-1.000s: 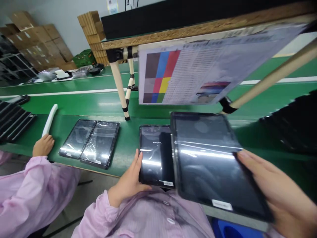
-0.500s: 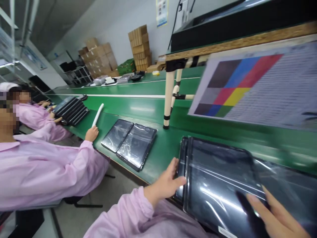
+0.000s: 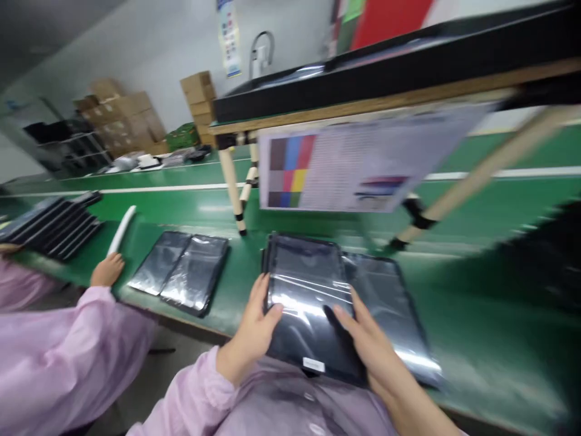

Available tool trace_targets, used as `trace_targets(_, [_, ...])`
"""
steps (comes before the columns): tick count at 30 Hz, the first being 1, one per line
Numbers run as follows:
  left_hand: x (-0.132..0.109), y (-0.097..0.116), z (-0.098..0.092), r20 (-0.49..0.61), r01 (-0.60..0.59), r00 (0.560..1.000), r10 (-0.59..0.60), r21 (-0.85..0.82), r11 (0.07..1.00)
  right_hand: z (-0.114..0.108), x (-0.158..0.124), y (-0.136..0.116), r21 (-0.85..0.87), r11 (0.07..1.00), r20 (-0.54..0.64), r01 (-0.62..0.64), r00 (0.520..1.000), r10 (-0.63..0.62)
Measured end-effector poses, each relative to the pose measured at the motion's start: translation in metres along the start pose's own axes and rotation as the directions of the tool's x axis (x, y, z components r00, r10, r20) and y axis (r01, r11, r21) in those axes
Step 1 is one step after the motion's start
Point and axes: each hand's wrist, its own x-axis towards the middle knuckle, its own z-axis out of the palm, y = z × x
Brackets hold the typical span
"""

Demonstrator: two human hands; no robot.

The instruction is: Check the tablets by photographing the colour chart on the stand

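Note:
Both my hands hold a flat black tablet-like panel [image 3: 305, 272] in shiny clear film, tilted in front of my body, a small white label near its lower edge. My left hand [image 3: 254, 321] is closed on its left edge, thumb on the face. My right hand [image 3: 370, 339] grips the right edge the same way. Another dark edge shows behind its left side, so there may be more than one panel. A second wrapped panel [image 3: 385, 303] lies on the green table just right of my hands.
Two wrapped panels [image 3: 195, 272] lie side by side to the left. Beyond them a co-worker's hand [image 3: 107, 270] holds a white strip [image 3: 121, 230]. A row of dark panels [image 3: 54, 227] is at far left. A shelf [image 3: 363, 109] on pipe legs stands ahead, with a printed sheet [image 3: 345, 163] hanging.
My view has swung right. Held panel now sits centred before me. My left hand has closed firmly on its left edge; the right keeps its hold. The co-worker's hand still holds the white strip.

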Motion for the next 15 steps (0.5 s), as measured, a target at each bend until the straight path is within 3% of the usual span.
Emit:
trace_targets(1, [-0.002,0.0,0.002,0.011,-0.029,1.0,0.029,0.004,1.0,0.0,-0.006,-0.005,0.059,0.998,0.0,-0.022,1.0,0.022])
trace_targets(4, [-0.007,0.003,0.011,0.102,-0.141,0.986,0.136,0.048,0.989,-0.013,-0.021,-0.013,0.121,0.987,-0.107,0.102,0.99,-0.089])
trace_targets(6, [-0.011,0.009,0.021,0.201,-0.226,0.958,0.205,0.083,0.971,-0.032,-0.03,-0.011,0.151,0.975,-0.175,0.164,0.975,-0.137])
trace_targets(8, [-0.014,0.019,0.035,0.322,-0.29,0.915,0.242,0.111,0.951,-0.056,-0.041,-0.006,0.263,0.953,-0.187,0.148,0.977,-0.1])
trace_targets(11, [-0.012,0.038,0.067,0.526,-0.363,0.811,0.254,0.113,0.925,-0.094,-0.059,0.002,0.453,0.888,-0.177,0.082,0.984,0.0])
trace_targets(15, [0.005,0.066,0.13,0.772,-0.409,0.592,0.23,0.042,0.911,-0.145,-0.089,0.007,0.518,0.848,-0.366,0.113,0.925,0.1])
